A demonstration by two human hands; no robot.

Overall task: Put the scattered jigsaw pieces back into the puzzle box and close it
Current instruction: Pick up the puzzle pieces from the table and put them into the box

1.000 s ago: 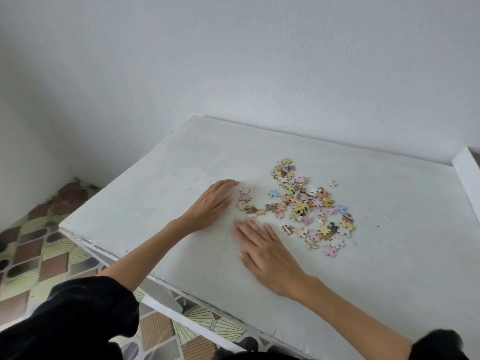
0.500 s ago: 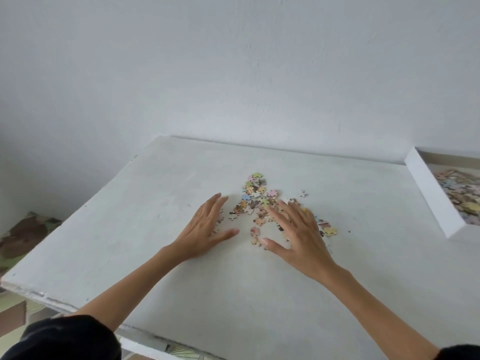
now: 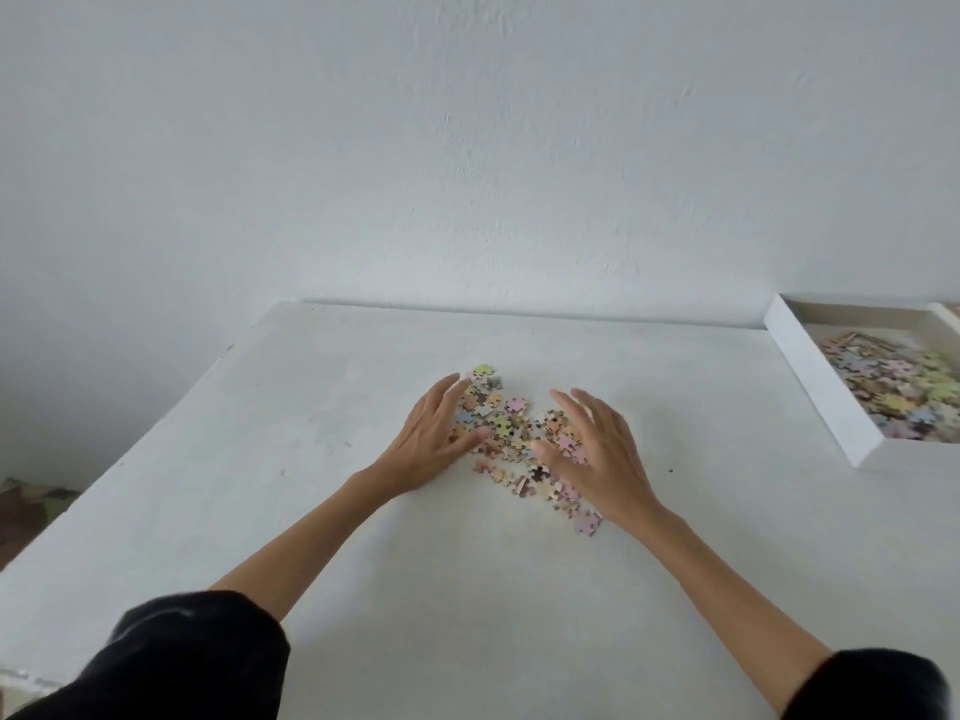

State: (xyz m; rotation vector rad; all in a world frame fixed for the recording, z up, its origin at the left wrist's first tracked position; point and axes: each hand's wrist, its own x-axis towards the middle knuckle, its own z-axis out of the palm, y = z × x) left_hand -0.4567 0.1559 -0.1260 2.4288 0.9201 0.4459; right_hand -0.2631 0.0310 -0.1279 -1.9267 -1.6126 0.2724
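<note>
Loose jigsaw pieces [image 3: 511,433] are flanked by left hand [image 3: 434,441] and right hand [image 3: 597,454], fingers straight, nothing gripped; strays nearest the body should be swept inward first.

No legible text, label, brand, number or sign in the frame; the small pastel cardboard jigsaw pieces [image 3: 511,433] at centre show colour patches only; any print on the shallow white cardboard puzzle box [image 3: 815,387] at the right edge cannot be made out.
</note>
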